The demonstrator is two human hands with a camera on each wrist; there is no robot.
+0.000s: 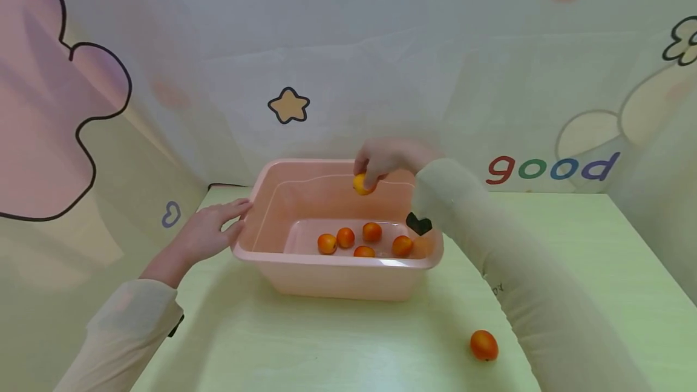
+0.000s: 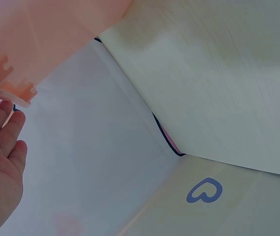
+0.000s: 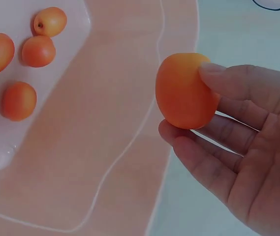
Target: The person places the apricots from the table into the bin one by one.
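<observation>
Five small orange fruits (image 1: 363, 239) lie loose on the floor of the pink plastic basin (image 1: 337, 277), clustered toward its near wall, while a sixth, yellower fruit (image 1: 362, 184) is held above the basin's far side, at about twelve o'clock from that cluster. The right hand (image 1: 383, 159) has it in a fingertip grip: the wrist view shows the thumb on one flank and the curled fingers (image 3: 213, 162) under the other, so the fruit (image 3: 185, 91) is pinched rather than palmed, probably because it is small, round and smooth and would roll out of a flatter hold. The left hand (image 1: 209, 231) lies at nine o'clock of the basin, fingers straight and spread, their tips at the rim; the left wrist view shows the fingers (image 2: 4, 128) just below the rim's edge (image 2: 12, 91), though whether they press it is hard to tell. That placement looks meant to steady the light basin on the smooth pale green tabletop (image 1: 337, 343). One more orange fruit (image 1: 483, 345) rests alone on the tabletop at about four o'clock from the basin, well apart from it and beside the right sleeve (image 1: 523, 283).
</observation>
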